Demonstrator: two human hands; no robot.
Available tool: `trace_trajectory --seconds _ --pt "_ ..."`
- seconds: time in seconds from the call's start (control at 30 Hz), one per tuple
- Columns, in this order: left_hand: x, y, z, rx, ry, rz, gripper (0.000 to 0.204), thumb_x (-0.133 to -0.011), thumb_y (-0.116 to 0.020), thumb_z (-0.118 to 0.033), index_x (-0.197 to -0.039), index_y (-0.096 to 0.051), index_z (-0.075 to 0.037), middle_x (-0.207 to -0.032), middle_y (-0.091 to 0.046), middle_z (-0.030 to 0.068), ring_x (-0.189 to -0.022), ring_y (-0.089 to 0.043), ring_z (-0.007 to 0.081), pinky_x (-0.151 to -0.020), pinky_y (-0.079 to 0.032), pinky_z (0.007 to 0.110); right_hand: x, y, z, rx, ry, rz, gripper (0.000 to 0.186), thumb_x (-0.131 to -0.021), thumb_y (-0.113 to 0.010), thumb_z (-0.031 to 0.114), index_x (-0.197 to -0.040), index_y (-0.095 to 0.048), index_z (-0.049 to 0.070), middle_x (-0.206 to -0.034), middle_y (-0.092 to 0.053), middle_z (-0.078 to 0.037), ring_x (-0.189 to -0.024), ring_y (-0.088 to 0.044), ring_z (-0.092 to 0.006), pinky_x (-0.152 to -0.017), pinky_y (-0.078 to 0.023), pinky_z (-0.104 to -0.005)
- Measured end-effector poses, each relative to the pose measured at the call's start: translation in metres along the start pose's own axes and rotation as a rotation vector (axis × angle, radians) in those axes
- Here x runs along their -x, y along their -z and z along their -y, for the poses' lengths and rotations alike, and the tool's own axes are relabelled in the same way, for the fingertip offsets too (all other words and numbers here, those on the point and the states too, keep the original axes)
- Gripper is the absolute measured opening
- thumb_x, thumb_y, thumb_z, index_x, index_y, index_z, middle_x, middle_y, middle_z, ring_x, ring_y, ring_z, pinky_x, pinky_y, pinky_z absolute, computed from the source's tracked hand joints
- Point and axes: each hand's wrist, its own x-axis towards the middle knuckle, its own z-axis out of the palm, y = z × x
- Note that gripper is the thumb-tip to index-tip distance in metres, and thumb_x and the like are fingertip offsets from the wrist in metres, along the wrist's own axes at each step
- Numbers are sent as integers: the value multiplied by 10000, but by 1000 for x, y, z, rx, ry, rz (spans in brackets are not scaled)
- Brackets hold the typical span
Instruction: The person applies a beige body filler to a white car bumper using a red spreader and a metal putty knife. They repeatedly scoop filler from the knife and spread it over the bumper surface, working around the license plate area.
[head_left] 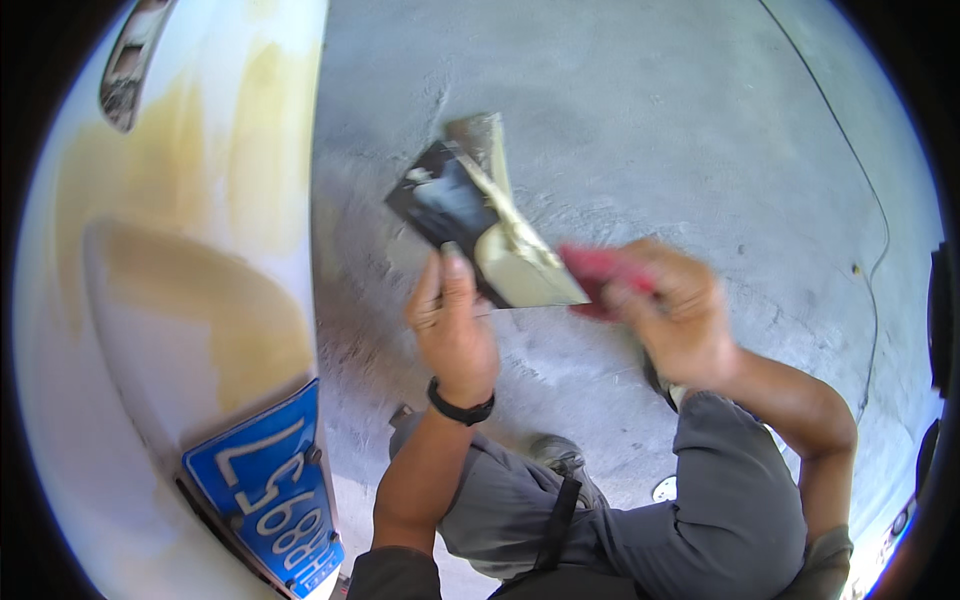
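Observation:
My left hand (455, 335) grips a dark flat board (412, 192) from its lower edge, thumb on the face. Cream-coloured putty (515, 262) covers part of that board, with a thick ridge of it along the right side. My right hand (695, 315), blurred by motion, is closed round the red handle of a putty knife (598, 272). Its blade lies against or just beside the putty; the exact contact is smeared. A smeared flat piece (480, 135) sticks up behind the board, and I cannot tell what it belongs to. A dark band circles my left wrist.
To the left stands a white car body (60, 350) with yellowish filler patches (262, 130) and a blue number plate (270, 490). Grey concrete floor (640, 120) spreads ahead, crossed by a thin cable (870, 190) at right. My bent legs and a white round disc (665, 489) are below.

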Motion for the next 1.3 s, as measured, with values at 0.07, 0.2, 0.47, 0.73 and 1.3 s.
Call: trace_trajectory --seconds 0.07,0.2,0.47,0.73,1.3 --pt "3 -2 1 -94 -20 72 275 -1087 -584 -207 -1090 -719 34 -778 -555 -81 -654 -388 -2 -533 -314 204 3 4 -4 -219 -126 -225 282 -965 -684 15 -1245 -701 -23 -1020 -717 -96 -899 -686 -139 -738 -566 -300" --pt "3 -5 9 -38 -26 11 264 -1078 -602 -187 -1174 -712 33 -788 -544 -89 -685 -407 2 -593 -360 189 0 -2 -2 -262 -82 -54 246 -996 -637 8 -1230 -698 -34 -1065 -697 -99 -938 -690 -161 -845 -576 -327" --pt "10 -4 16 30 19 83 299 -1074 -610 -193 -1246 -698 35 -772 -537 -93 -672 -398 7 -561 -326 207 0 7 8 -262 42 -35 229 -1008 -639 66 -1212 -715 -6 -1037 -696 -65 -931 -669 -151 -878 -549 -322" --pt "11 -12 12 -87 100 131 297 -1070 -619 -230 -1229 -716 2 -781 -548 -88 -667 -412 -2 -560 -344 192 13 17 -19 -184 -4 -163 261 -1044 -617 141 -1228 -685 -31 -1066 -752 -112 -971 -708 -183 -915 -552 -340" --pt "18 -5 32 500 503 507 308 -1083 -554 -129 -1320 -639 48 -1198 -727 114 -1065 -695 157 -931 -540 287 -9 7 -40 -529 -315 -114 419 -957 -591 228 -1320 -546 23 -948 -595 14 -736 -554 -63 -607 -431 -198"
